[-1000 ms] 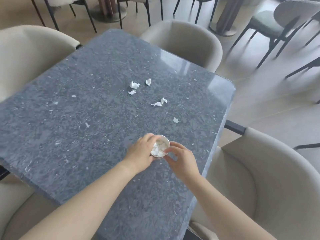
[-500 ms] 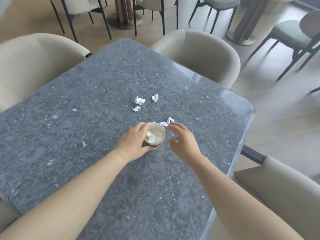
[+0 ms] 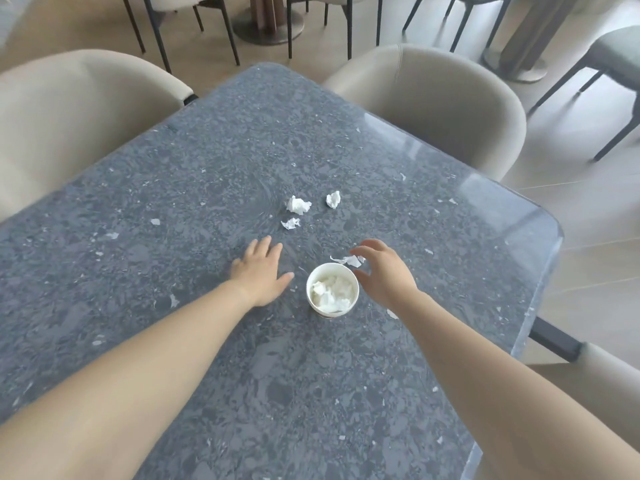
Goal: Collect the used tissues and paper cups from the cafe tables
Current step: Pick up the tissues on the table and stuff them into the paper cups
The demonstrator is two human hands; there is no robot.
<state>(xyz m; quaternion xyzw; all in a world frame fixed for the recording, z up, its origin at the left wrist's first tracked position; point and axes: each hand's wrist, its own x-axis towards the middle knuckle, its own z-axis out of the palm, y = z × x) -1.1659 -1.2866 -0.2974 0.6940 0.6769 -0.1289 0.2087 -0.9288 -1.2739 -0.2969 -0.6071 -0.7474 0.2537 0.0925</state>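
Note:
A white paper cup (image 3: 331, 292) stuffed with crumpled tissue stands upright on the dark grey speckled table (image 3: 207, 168). My left hand (image 3: 261, 271) lies open and flat just left of the cup, not touching it. My right hand (image 3: 384, 271) hovers open to the cup's right, its fingers curled over a torn tissue scrap (image 3: 349, 260). Farther back lie a larger crumpled tissue (image 3: 298, 205), a small wad (image 3: 333, 199) to its right, and a small scrap (image 3: 291, 223) in front of it.
Beige padded armchairs stand at the far left (image 3: 69, 109), far right (image 3: 440, 98) and near right (image 3: 609, 382) of the table. Beyond are dark-legged chairs and a round table pedestal (image 3: 266, 22) on a pale floor. The table's rounded right corner (image 3: 550, 230) is close to my right hand.
My left hand has let go of the cup and now rests flat beside it. The cup stands on its own. My right hand has spread open over the nearby scrap.

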